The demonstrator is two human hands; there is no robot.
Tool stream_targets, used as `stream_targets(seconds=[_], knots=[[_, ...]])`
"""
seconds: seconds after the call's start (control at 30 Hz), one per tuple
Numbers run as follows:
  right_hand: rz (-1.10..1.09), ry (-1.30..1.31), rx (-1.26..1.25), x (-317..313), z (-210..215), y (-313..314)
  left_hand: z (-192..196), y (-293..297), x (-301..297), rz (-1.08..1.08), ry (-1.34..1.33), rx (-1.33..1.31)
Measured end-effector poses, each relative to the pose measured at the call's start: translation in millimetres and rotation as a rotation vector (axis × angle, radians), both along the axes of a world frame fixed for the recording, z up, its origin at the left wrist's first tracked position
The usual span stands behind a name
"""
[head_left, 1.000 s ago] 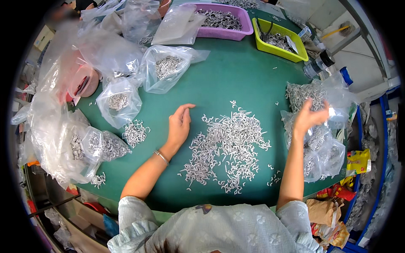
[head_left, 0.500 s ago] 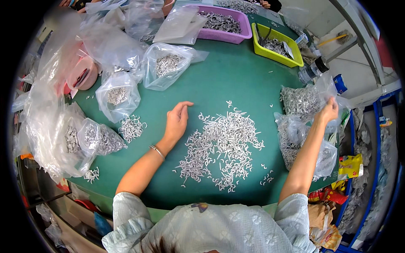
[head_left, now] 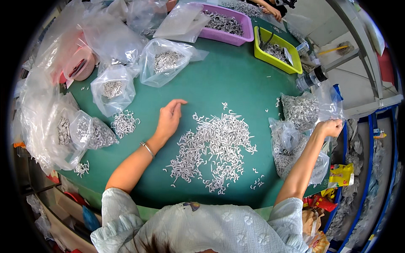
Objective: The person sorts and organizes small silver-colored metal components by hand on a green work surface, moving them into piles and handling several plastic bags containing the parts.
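Note:
At the right edge of the table, my right hand (head_left: 330,127) is closed on the gathered mouth of a clear plastic bag (head_left: 300,109) of small silver metal pieces. A second bag of such pieces (head_left: 283,159) lies nearer, partly behind my right forearm. My left hand (head_left: 169,117), index finger stretched out and the other fingers loosely curled, rests at the table left of the pile, with nothing visible in it. Beside it spreads a loose pile of small curved and straight silver metal pieces (head_left: 215,147) on the green tabletop (head_left: 236,84).
Two opened bags of pieces (head_left: 113,90) (head_left: 167,62), a filled bag (head_left: 96,133) and a small heap (head_left: 125,124) occupy the left. Purple (head_left: 225,39) and yellow-green baskets (head_left: 276,63) stand at the back, near a dark-lidded bottle (head_left: 312,79). A co-worker's hand (head_left: 272,12) shows beyond.
My right hand has drawn lower and slightly right with the bag's mouth. The view has shifted a little. A co-worker's hand shows more fully at the back. My left hand stays beside the pile.

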State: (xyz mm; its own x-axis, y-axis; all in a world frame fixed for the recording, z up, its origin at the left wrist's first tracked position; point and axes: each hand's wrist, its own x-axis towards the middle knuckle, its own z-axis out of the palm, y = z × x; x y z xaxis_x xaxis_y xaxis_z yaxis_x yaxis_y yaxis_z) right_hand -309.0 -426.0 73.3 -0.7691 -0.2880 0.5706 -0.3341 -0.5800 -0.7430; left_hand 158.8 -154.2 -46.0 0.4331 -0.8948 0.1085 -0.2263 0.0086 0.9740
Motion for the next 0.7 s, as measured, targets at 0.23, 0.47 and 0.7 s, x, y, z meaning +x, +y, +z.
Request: stream_targets(seconds=[0.23, 0.47, 0.7], knots=[[0.083, 0.077, 0.042, -7, -6, 11, 2, 0, -3, 0.011, -0.049, 0.022], [-0.096, 0.576, 0.226, 39, 17, 35, -3, 0, 0, 0.025, -0.093, -0.012], [-0.279, 1.215, 0.187, 98, 19, 74, -11, -1, 2, 0.018, -0.012, -0.018]])
